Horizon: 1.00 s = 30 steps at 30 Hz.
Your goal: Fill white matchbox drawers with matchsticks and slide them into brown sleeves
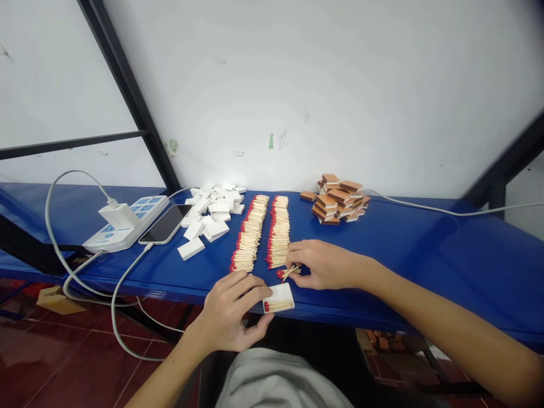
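My left hand grips a small white matchbox tray at its left end, over the table's front edge. A few matches with red heads lie along the tray's near side. Just beyond the tray, my right hand pinches a small bunch of matches, their red heads pointing left. Two long rows of matches, a left row and a right row, stretch away on the blue table, red heads to the left. The right hand is at the near end of the right row.
White trays are heaped at the back left, brown matchboxes at the back right. A phone on a cable lies beside a power strip with a charger. The blue table meets a white wall; black frame bars rise at the sides.
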### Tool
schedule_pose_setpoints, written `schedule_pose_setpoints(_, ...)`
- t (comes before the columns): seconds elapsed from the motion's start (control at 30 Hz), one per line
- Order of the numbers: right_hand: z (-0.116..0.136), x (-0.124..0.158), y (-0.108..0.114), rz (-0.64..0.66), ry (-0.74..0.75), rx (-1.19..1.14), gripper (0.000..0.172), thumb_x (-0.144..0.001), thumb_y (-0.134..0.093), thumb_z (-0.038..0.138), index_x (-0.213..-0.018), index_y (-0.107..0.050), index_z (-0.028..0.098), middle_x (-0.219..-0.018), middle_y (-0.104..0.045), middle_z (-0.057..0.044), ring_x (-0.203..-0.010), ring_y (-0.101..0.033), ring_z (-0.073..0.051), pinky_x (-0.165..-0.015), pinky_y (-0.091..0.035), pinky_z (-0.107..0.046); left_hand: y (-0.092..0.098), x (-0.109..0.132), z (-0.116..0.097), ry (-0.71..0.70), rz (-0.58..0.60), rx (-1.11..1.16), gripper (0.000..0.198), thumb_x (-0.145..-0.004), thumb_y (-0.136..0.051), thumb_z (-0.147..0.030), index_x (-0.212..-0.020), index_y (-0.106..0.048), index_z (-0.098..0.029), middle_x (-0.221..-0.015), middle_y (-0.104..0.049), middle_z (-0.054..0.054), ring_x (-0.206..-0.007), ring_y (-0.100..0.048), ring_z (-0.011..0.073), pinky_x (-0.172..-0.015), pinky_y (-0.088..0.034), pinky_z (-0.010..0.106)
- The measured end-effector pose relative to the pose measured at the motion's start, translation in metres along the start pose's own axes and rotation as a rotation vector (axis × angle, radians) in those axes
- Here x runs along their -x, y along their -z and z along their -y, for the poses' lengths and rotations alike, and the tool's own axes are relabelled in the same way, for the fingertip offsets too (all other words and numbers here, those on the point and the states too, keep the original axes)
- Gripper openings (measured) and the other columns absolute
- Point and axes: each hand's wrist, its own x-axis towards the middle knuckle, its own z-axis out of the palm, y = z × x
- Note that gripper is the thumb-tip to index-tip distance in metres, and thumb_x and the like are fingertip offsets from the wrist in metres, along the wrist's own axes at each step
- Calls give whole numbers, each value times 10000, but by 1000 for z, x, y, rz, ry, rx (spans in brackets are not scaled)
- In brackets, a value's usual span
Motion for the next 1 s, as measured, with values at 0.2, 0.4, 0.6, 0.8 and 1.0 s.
schedule_pose_setpoints(0.2, 2, -1, 1, 3, -9, -2, 89, -878, -605, 157, -804, -654, 144, -829, -613, -43, -726, -548, -150, -683, -391, -265, 0, 0, 0, 0, 7, -3, 202, -806, -655, -204, -1007, -644, -196, -888, -721, 57, -771, -641, 197, -698, -524, 335)
schedule_pose_setpoints(0.4, 5, -1, 2, -3, -29, 10, 50, -860, -626, 161, -856, -669, 138, -880, -633, -62, -758, -575, -162, -697, -409, -270, 0, 0, 0, -1, 5, -3, 206, -802, -657, -205, -1008, -642, -196, -895, -723, 60, -762, -631, 200, -688, -517, 341)
schedule_pose_setpoints(0.6, 6, 0, 2, 3, -22, 39, 110, -860, -638, 182, -946, -688, 136, -921, -655, -61, -754, -584, -160, -680, -400, -273, -1, 1, 1, -2, 12, -1, 213, -801, -664, -204, -1013, -642, -190, -909, -718, 61, -768, -627, 199, -692, -510, 341)
schedule_pose_setpoints(0.8, 6, 1, 2, 9, 0, 73, 94, -871, -625, 188, -895, -702, 141, -892, -651, -44, -722, -567, -144, -654, -379, -269, -3, 2, 3, -1, 9, 7, 218, -794, -674, -195, -1009, -635, -191, -907, -719, 59, -774, -623, 204, -690, -500, 342)
schedule_pose_setpoints(1.0, 6, 1, 5, 38, 3, 46, 145, -901, -611, 203, -966, -740, 181, -932, -672, -36, -766, -604, -152, -664, -387, -269, -2, 3, 2, -3, 10, 8, 218, -792, -677, -201, -1006, -634, -192, -917, -720, 61, -779, -625, 206, -695, -494, 347)
